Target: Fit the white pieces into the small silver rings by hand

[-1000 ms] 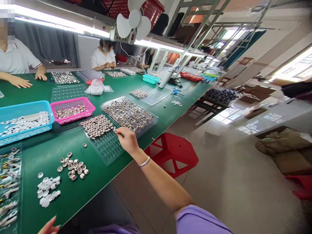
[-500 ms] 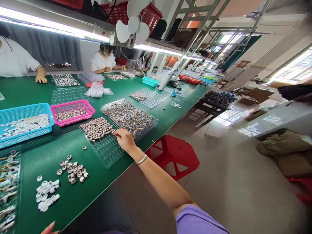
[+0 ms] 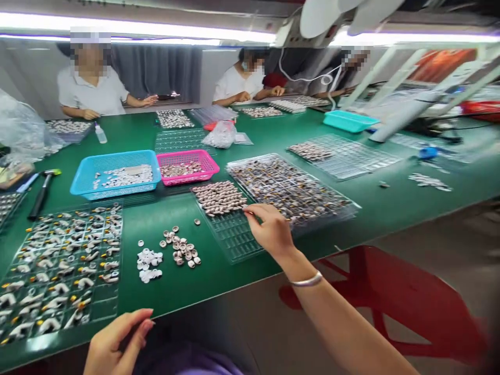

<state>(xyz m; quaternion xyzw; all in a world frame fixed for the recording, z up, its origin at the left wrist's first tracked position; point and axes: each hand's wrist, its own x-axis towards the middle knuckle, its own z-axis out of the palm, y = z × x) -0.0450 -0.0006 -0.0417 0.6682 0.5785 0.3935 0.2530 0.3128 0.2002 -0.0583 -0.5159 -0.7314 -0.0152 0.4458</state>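
My right hand (image 3: pixel 270 229) reaches over a clear plastic tray (image 3: pixel 234 239). Its thumb and forefinger are pinched at the end of a row of small beige rounded pieces (image 3: pixel 219 198), on what seems to be one of them; the fingertips partly hide it. Low in front, my left hand (image 3: pixel 117 341) is raised at the table edge, thumb and forefinger stretched out slightly apart, with nothing visible between them. Nearby on the green table lie loose beige cup-shaped pieces (image 3: pixel 182 247) and a pile of white discs (image 3: pixel 149 264).
At left lies a tray of curved white-and-yellow parts (image 3: pixel 58 271), with a hammer (image 3: pixel 42 195) behind. A blue basket (image 3: pixel 113 192) and a pink basket (image 3: pixel 189 179) stand farther back. Stacked filled trays (image 3: pixel 289 187) lie right. A red stool (image 3: pixel 410 297) stands below the edge; co-workers sit opposite.
The view has swung left, bringing the left tray and hammer into sight. My left hand has come further into view. My right hand stays at the end of the beige rows.
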